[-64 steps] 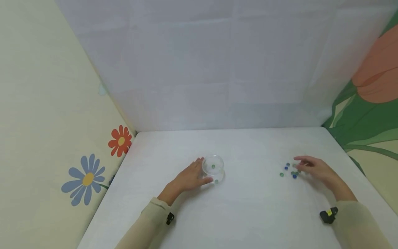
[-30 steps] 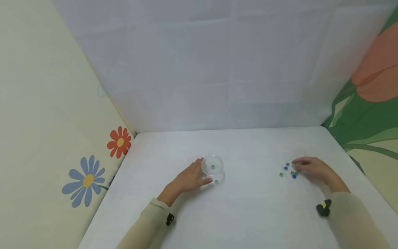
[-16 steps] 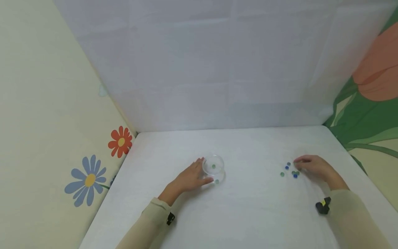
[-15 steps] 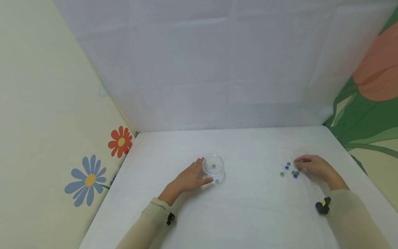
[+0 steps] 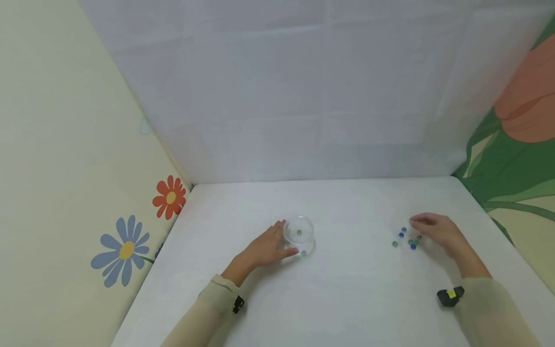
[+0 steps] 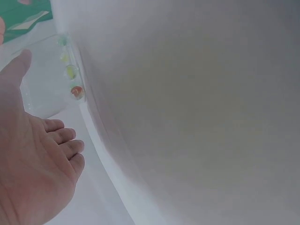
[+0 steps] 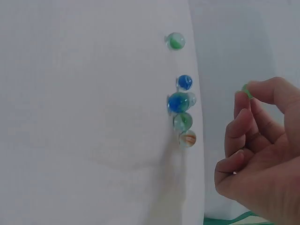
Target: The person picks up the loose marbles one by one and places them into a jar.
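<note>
My right hand [image 5: 440,229] is raised just above a group of glass marbles on the white table. Between thumb and index finger it pinches a green marble [image 7: 247,91], clearest in the right wrist view. Near it lie a blue marble [image 7: 185,82], a clear marble with a green swirl [image 7: 176,41] and an orange-streaked one [image 7: 188,138], among several others. My left hand [image 5: 265,246] rests beside a clear round container [image 5: 298,222], thumb in front and extended fingers at its left side. Inside, the left wrist view shows several marbles, including an orange one [image 6: 76,92] and a yellow one [image 6: 71,71].
A white cloth covers the table [image 5: 347,299], and a white sheet [image 5: 277,96] hangs behind it. Walls with painted flowers [image 5: 127,250] stand at the left and right. The container and the marble group are well apart on the tabletop.
The right hand reached down to the marbles, its thumb and index finger came together, and it has risen slightly with a green marble. The left hand stays by the container.
</note>
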### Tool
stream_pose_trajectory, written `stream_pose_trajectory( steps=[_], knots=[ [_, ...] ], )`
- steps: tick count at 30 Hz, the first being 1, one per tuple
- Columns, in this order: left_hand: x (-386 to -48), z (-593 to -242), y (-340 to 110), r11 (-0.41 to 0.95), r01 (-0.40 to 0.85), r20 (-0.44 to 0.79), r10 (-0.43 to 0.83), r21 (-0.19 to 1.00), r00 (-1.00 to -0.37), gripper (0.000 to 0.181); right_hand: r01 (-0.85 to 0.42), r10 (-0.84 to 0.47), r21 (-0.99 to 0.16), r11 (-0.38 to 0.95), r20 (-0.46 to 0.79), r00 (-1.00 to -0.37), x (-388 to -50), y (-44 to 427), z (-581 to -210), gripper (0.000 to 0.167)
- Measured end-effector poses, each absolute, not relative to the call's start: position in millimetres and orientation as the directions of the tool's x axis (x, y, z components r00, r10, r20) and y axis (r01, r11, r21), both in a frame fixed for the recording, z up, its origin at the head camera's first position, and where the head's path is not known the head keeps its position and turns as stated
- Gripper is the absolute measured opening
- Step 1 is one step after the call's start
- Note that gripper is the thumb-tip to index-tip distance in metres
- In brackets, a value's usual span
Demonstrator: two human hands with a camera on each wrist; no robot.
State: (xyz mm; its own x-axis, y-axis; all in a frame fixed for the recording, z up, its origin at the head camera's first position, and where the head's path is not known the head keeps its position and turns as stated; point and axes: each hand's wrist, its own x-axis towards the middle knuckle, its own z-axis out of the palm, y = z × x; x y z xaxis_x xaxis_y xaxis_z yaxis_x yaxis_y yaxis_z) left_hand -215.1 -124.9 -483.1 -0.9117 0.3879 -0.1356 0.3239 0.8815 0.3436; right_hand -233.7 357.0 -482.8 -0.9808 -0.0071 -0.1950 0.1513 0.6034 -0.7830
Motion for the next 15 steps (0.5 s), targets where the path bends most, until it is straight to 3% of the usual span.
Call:
stream_pose_trajectory(
  steps=[15],
  knots=[
    [-214.1, -482.4, -125.3, 0.881, 0.327, -0.143, 0.393, 0.342, -0.908, 0.104, -0.024, -0.084, -0.807, 0.59, -0.032, -0.996, -215.0, 320.8, -461.6, 0.04]
  ],
)
